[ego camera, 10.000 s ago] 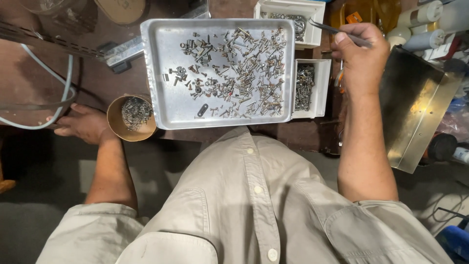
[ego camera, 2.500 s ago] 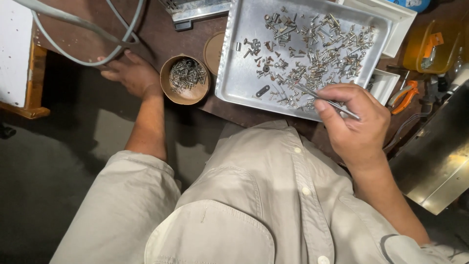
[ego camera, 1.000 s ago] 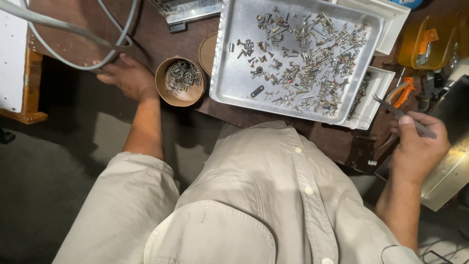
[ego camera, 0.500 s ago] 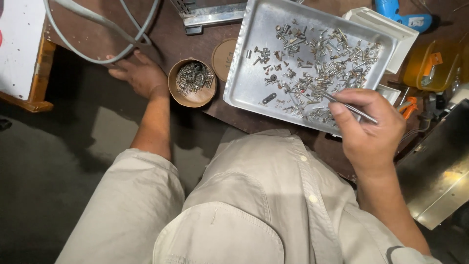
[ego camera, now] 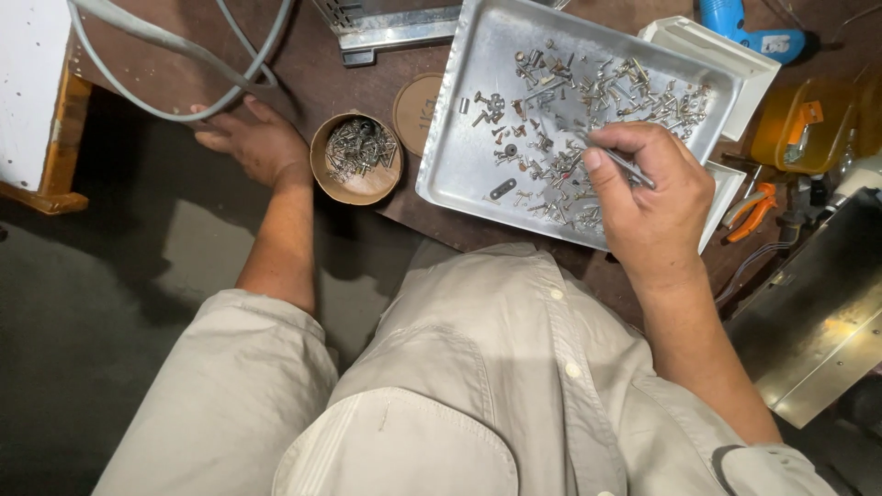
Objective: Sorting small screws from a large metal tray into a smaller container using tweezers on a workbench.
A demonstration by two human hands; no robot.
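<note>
1. Head view, bench: a dark brown bench (ego camera: 322,64) fills the upper part of the picture; its near edge runs just in front of the person's beige shirt (ego camera: 478,367).
2. Head view, tray: a shallow rectangular silver metal tray (ego camera: 459,156) lies tilted at the middle of the bench, with its near long side at the bench's near edge. A scatter of small loose metal screws and fasteners (ego camera: 588,101) covers its right half; its left part is mostly bare.
3. Head view, right hand: the right hand (ego camera: 652,197) rests over the tray's near right part. Its grip is closed on a thin grey metal rod-like tool (ego camera: 614,156), pinched between thumb and fingers, with the tip down among the fasteners.
4. Head view, left hand: the left hand (ego camera: 253,142) lies flat on the bench's near edge, fingers spread and holding nothing, just left of a round brown cardboard cup (ego camera: 356,165). Whether it touches the cup cannot be told.
5. Head view, cup: it stands between the left hand and the tray and holds a heap of screws. A flat round brown lid (ego camera: 418,110) lies beside it, partly under the tray.
6. Head view, surroundings: a grey looped cable (ego camera: 184,83) crosses the bench's far left part. A white plastic box (ego camera: 717,55) juts out at the tray's far right corner, and orange-handled pliers (ego camera: 751,209) lie towards the right edge.
</note>
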